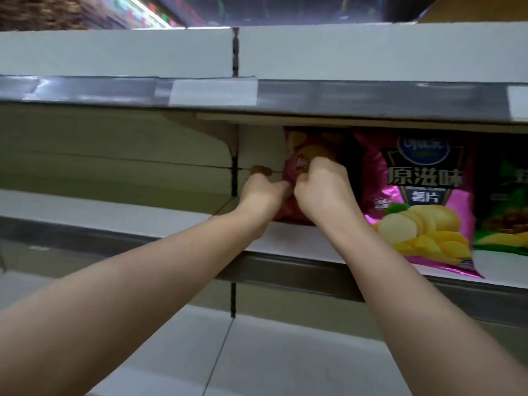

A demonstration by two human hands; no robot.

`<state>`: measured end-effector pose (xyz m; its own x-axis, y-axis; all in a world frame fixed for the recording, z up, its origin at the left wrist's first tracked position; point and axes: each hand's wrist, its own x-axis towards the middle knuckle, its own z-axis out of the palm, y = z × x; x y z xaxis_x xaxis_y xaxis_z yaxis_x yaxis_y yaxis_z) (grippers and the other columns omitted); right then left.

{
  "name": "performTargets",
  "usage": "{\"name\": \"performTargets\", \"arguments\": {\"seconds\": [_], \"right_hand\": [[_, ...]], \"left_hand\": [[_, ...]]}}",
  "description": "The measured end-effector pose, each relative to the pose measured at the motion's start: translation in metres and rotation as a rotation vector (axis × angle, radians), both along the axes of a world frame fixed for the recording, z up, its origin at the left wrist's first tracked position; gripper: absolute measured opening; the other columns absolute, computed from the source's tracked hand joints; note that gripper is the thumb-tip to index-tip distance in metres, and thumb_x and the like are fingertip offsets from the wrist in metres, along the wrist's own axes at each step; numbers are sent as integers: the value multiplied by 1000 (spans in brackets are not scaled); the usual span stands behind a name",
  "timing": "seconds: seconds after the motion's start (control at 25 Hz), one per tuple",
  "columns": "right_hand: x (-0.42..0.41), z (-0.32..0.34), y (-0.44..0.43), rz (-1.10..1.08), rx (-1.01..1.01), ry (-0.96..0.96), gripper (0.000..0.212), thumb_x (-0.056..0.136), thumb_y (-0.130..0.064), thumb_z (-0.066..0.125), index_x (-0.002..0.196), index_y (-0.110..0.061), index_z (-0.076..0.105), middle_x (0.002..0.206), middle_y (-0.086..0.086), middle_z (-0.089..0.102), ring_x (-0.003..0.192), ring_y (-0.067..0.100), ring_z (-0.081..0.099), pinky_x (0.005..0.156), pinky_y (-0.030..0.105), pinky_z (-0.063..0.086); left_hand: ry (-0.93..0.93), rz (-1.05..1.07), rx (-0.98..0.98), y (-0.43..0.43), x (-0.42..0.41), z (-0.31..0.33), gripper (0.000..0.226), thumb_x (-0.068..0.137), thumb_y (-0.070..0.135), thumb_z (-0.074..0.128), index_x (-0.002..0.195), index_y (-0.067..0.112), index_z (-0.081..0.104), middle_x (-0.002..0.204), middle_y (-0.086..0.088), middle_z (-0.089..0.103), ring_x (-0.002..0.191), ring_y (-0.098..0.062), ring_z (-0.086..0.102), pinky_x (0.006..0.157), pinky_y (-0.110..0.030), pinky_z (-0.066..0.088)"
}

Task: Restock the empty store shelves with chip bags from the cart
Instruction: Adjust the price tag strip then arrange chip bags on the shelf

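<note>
Head view: both hands are on a red chip bag [305,147] standing upright on the shelf [297,241], just left of the pink bag [414,195] and set a bit further back than it. Left hand [261,194] has fingers curled at the red bag's left edge. Right hand [323,187] is bunched w/ fingers curled onto its front face, approx mid-height, on the side nearest the pink bag. Exact pinch points are hidden by the knuckles. A green bag [503,195] stands on the far side of the pink bag. By the look of it, the red bag is light and air-puffed, w/ slick crinkly foil and brittle chips inside, so squeezing the belly risks crushing them. Better hold is probably the flat side seams or top seal, light pressure only, nudging it square vs. the pink bag's edge.
</note>
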<state>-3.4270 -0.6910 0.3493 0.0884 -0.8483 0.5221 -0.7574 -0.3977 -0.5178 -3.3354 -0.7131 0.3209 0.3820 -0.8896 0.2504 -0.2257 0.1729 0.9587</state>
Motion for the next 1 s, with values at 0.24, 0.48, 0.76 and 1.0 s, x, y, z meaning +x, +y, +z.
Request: {"name": "performTargets", "arguments": {"seconds": [0.24,0.48,0.76,1.0], "right_hand": [[66,-38,30,414,-113,-452,16,90,-11,50,97,-14,64,87,-1,64,91,17,61,77,21,44],[189,-54,94,795,119,-605,28,85,-4,48,70,-26,56,70,-3,65,75,21,65,79,44,55],[369,-72,188,1090,286,-551,25,89,-3,47,75,-20,58,69,2,66,63,10,63,63,23,50],[495,-82,247,1216,372,-497,21,91,-4,46,81,-16,60,68,3,65,61,12,62,64,26,54]], "left_hand": [[46,279,-149,88,64,-23,23,86,5,57,104,17,50,99,2,54,94,-13,53,83,-21,42],[130,553,-163,184,177,-43,21,85,1,56,98,17,53,90,2,54,82,-10,52,72,-21,43],[178,824,-175,305,338,-54,20,87,1,53,102,14,53,94,0,55,92,-14,54,87,-29,45],[113,910,-128,365,455,-59,22,85,4,54,105,13,54,98,-5,57,88,-18,54,76,-28,44]]}}
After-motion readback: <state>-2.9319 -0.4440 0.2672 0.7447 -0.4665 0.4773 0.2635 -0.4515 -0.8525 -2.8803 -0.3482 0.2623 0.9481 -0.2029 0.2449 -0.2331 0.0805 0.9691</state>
